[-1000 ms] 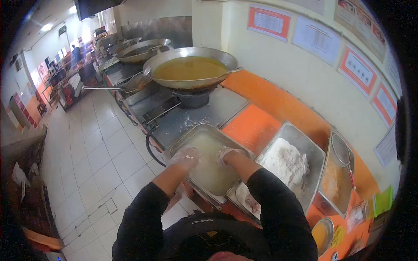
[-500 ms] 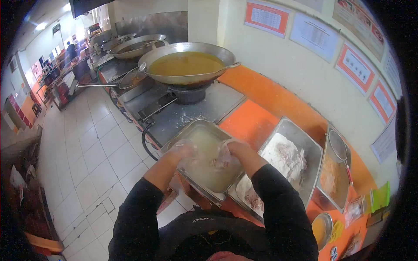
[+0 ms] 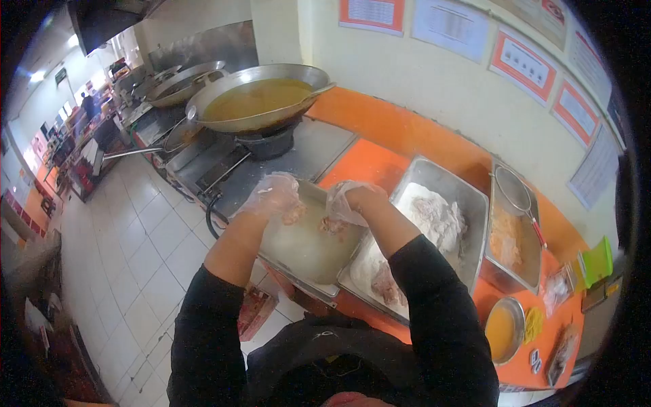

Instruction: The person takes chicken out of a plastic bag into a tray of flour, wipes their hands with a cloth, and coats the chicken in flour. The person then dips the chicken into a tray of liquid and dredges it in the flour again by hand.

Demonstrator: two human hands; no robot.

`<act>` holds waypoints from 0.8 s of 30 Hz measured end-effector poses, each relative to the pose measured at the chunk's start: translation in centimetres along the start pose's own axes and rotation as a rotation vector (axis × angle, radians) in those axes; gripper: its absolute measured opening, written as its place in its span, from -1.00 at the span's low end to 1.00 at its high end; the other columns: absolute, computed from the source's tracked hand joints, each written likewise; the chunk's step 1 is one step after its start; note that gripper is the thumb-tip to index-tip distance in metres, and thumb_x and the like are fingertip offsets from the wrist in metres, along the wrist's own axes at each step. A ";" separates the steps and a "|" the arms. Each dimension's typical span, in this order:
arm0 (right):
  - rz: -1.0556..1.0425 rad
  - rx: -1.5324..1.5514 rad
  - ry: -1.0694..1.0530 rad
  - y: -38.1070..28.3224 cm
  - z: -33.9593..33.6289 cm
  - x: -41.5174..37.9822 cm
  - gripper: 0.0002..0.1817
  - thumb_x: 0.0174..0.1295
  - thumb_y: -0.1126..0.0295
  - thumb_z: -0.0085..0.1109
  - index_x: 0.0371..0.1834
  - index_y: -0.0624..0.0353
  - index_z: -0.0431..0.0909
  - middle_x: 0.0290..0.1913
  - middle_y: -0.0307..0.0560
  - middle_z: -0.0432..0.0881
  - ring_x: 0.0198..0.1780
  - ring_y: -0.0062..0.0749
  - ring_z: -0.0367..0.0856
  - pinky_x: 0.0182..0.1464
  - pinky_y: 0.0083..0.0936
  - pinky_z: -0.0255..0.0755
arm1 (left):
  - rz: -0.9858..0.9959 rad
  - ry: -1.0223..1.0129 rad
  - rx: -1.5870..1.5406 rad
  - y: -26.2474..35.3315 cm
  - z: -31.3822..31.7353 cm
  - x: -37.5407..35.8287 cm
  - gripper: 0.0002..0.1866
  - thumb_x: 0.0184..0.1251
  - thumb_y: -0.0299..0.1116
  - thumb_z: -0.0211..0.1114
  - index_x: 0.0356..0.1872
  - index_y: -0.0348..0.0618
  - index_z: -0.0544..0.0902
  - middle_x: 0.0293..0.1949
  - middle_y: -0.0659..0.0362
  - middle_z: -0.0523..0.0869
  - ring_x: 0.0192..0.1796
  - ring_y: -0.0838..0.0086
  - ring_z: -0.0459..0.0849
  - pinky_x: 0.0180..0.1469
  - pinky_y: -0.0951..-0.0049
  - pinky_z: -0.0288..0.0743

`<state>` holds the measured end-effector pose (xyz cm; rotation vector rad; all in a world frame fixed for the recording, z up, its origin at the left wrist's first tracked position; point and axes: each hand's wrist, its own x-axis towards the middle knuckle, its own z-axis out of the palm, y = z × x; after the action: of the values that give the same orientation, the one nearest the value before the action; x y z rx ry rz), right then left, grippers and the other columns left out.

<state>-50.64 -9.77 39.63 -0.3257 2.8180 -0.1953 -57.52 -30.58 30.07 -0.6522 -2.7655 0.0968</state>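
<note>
Both of my hands wear clear plastic gloves and are over a metal tray (image 3: 308, 268) of cloudy, whitish liquid. My left hand (image 3: 273, 193), at the tray's far left corner, is closed around a pale piece of chicken (image 3: 293, 214). Toward the tray's right side, my right hand (image 3: 351, 202) grips another chicken piece (image 3: 331, 225), just above the liquid. Beside it, a second metal tray (image 3: 478, 227) holds white flour (image 3: 424, 203) with floured chicken pieces in it. The fingertips are partly hidden by the gloves and the meat.
A large wok (image 3: 261, 98) of yellow oil sits on a burner at the back left. On the right are a strainer (image 3: 513, 188) over another tray, a bowl (image 3: 505, 329) of orange liquid and a green container (image 3: 597, 258). A long-handled skimmer (image 3: 180, 136) lies beside the wok.
My hands have lifted out of the cloudy liquid, and the chicken pieces show more clearly. The camera view has turned slightly, shifting the scene left.
</note>
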 end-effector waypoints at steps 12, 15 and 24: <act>0.058 -0.207 -0.044 8.2 -4.2 -10.1 -0.69 -0.20 0.13 0.19 -0.43 0.08 0.65 -0.32 0.01 0.63 -0.24 -0.23 0.59 -0.24 -0.36 0.45 | 0.383 0.143 -0.937 13.2 -12.1 1.4 -0.81 0.02 -0.23 0.20 -0.56 -0.14 0.54 -0.52 0.09 0.54 -0.41 0.36 0.56 -0.36 0.40 0.44; 0.061 -0.331 -0.005 10.6 -1.8 -13.3 -0.69 -0.22 0.13 0.19 -0.45 0.08 0.66 -0.35 0.02 0.63 -0.27 -0.24 0.60 -0.24 -0.34 0.44 | 0.501 -0.015 -0.885 17.7 -8.8 1.6 -0.81 0.08 -0.24 0.17 -0.45 -0.15 0.55 -0.41 0.03 0.57 -0.34 0.34 0.56 -0.30 0.37 0.43; 0.515 -0.124 -0.011 19.8 4.6 -13.2 -0.62 -0.11 0.26 0.00 -0.22 0.18 0.59 -0.16 0.12 0.57 -0.02 -0.22 0.50 -0.03 -0.42 0.41 | 0.300 -0.006 -0.280 28.1 0.6 1.3 -0.59 0.12 -0.05 0.16 -0.22 -0.22 0.51 -0.19 0.07 0.57 -0.15 0.33 0.52 -0.08 0.35 0.40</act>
<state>-40.93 12.08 35.60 0.3734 2.7956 0.0945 -46.80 -4.86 26.15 -1.1368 -2.6895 -0.2294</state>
